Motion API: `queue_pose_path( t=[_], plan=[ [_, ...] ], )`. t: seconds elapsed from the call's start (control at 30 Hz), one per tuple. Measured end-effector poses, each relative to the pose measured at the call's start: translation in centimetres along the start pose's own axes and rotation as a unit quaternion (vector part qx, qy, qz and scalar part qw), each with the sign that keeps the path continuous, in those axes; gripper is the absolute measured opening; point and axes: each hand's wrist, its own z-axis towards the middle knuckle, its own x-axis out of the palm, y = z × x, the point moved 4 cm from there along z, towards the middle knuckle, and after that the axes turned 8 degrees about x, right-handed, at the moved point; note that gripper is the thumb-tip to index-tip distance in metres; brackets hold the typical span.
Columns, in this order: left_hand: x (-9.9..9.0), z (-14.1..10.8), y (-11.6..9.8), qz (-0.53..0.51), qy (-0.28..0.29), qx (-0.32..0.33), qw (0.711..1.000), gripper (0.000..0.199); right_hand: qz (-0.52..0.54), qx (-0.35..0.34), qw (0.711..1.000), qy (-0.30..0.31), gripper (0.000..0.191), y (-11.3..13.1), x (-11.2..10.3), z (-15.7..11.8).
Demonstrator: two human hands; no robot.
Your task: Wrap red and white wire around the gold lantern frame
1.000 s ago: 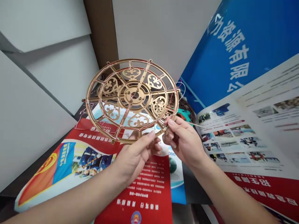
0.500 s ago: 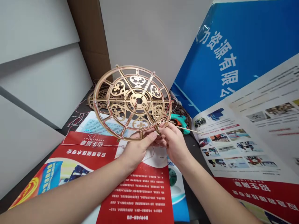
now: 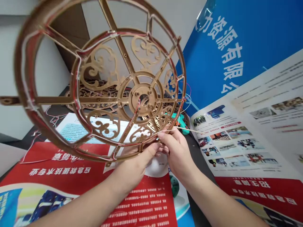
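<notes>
A round gold openwork frame (image 3: 132,91) with spokes, a central hub and scrolled heart-shaped panels fills the upper middle of the view. Thin red and white wires run along its rings. My left hand (image 3: 134,160) grips its lower rim from below. My right hand (image 3: 176,151) pinches the same rim close by, where the wires pass between its fingers. A thin pale stick (image 3: 189,129) runs out to the right near my right fingertips. Behind the frame lies a second gold openwork piece (image 3: 94,94).
A teal and orange glue gun (image 3: 182,121) lies behind my right hand. Red-and-white printed posters (image 3: 71,154) cover the dark table, a white brochure (image 3: 239,138) leans at right, and a blue banner (image 3: 236,41) stands behind it. Grey panels and brown cardboard (image 3: 66,41) stand at back left.
The gold frame has risen toward the camera and now looks much larger, its left side blurred. My hands stay on its lower rim, and the view has shifted.
</notes>
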Motion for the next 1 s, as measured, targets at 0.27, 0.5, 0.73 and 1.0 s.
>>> queue_pose_path(
  t=[0.27, 0.5, 0.73, 1.0],
  plan=[
    [-0.05, -0.2, -0.31, 0.089, 0.004, 0.029, 0.996, 0.024, -0.005, -0.013, 1.0, -0.01, 0.023, -0.05, 0.12, -0.06],
    [-0.48, -0.83, 0.32, 0.17, 0.013, 0.058, 0.984, 0.03, 0.022, -0.018, 1.0, -0.002, 0.015, 0.13, 0.25, -0.63],
    [-0.26, -0.45, -0.43, 0.135, 0.001, 0.045, 0.99, 0.027, 0.049, -0.011, 0.999, 0.005, 0.021, -0.21, 0.29, -0.45],
    [-0.37, -0.14, -0.03, 0.034, 0.011, 0.02, 0.999, 0.022, 0.056, -0.03, 0.997, 0.041, 0.018, 0.15, -0.16, -0.06]
  ],
)
